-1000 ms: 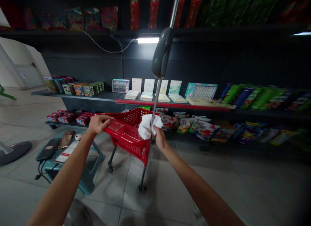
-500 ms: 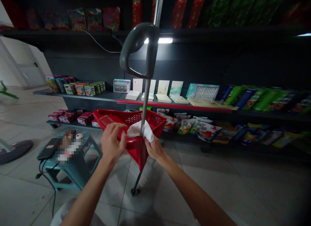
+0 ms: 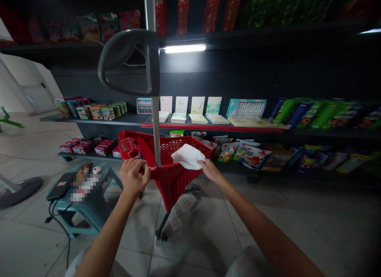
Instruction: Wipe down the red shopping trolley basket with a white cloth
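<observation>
A red wheeled shopping basket (image 3: 175, 177) stands on the tiled floor in front of me. Its metal pole (image 3: 156, 138) rises to a dark grey loop handle (image 3: 127, 62) near the top of the view. My left hand (image 3: 133, 177) is closed on the basket's near rim, just left of the pole. My right hand (image 3: 208, 169) pinches a white cloth (image 3: 188, 156) that lies over the basket's right rim.
A teal plastic stool (image 3: 86, 197) at the left carries a phone, papers and a cable. Dark store shelves (image 3: 208, 124) behind the basket hold boxes, cards and snack packets. A fan base (image 3: 18, 187) sits at far left. Bare tiles lie to the right.
The basket has turned so its handle swung left. My right hand took the cloth off the pole and moved it right onto the rim. My left hand shifted along the near rim.
</observation>
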The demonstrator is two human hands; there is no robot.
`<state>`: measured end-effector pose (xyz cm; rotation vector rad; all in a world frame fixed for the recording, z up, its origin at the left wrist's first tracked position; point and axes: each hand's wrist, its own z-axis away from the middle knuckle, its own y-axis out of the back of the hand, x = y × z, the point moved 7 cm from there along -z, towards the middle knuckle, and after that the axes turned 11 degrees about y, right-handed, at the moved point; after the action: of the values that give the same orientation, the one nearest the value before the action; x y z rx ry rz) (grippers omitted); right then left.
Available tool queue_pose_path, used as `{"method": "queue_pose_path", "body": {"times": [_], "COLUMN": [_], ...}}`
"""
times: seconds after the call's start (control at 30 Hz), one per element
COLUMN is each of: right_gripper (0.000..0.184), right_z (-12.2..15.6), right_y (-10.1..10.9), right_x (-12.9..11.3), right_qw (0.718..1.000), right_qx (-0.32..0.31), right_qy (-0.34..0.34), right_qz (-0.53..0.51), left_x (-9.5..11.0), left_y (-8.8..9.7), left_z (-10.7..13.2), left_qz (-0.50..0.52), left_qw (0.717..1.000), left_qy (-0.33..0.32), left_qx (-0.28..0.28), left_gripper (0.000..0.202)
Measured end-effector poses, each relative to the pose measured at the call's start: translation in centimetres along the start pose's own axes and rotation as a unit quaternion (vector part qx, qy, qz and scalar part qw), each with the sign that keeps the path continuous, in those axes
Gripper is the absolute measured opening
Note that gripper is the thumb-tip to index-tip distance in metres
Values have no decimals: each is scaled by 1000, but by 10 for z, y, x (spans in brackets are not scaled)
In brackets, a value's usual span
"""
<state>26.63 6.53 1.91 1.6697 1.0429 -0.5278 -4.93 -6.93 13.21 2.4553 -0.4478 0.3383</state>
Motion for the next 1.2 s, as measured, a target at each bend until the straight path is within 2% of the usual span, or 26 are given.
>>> {"method": "queue_pose_path", "body": {"times": [0.07,0.13,0.2,0.23,0.3,0.37,0.43,0.47,0.5,0.57,0.63,0.7,0.93,1.07,1.13,1.2], "right_gripper": [37,40,41,41,40,41,44,44,46,45,43,40,44,53,57,55], "right_z": [-6,-8,-8,-8,-5,4,21,30,36,42,42,40,26,19,20,27], "right_y": [34,63,74,71,47,0,-50,-71,-83,-97,-100,-92,-28,19,44,66], "right_x": [21,30,22,11,-27,-80,-137,-159,-174,-184,-175,-153,-30,43,71,88], "right_qw": [992,981,978,982,993,994,970,953,945,936,933,931,937,949,957,957], "right_qx": [84,150,173,165,116,27,-43,-55,-28,12,18,6,7,32,87,157], "right_qy": [-71,-106,-106,-91,-25,91,238,296,323,341,347,350,277,177,102,19], "right_qz": [-56,-61,-40,-22,21,44,25,31,50,82,98,104,211,259,257,245], "left_x": [-7,-15,-21,-23,-26,-28,-28,-28,-29,-31,-34,-37,-57,-66,-68,-70], "left_y": [-3,-7,-11,-13,-17,-20,-21,-21,-21,-22,-23,-25,-26,-30,-32,-33], "left_z": [-4,-7,-9,-10,-12,-13,-15,-15,-16,-19,-21,-24,-31,-36,-38,-40], "left_qz": [17,29,39,43,49,53,58,61,63,63,60,59,73,93,105,111], "left_qw": [1000,1000,999,999,999,999,998,998,998,998,998,998,997,995,994,993], "left_qy": [-4,-6,-7,-7,-5,-8,-15,-17,-18,-17,-18,-22,-20,-24,-29,-29], "left_qx": [0,5,9,8,3,-1,-1,1,3,3,-3,-10,-3,-7,-6,-8], "left_gripper": [18,18,19,19,19,19,19,19,19,19,20,20,21,21,22,22]}}
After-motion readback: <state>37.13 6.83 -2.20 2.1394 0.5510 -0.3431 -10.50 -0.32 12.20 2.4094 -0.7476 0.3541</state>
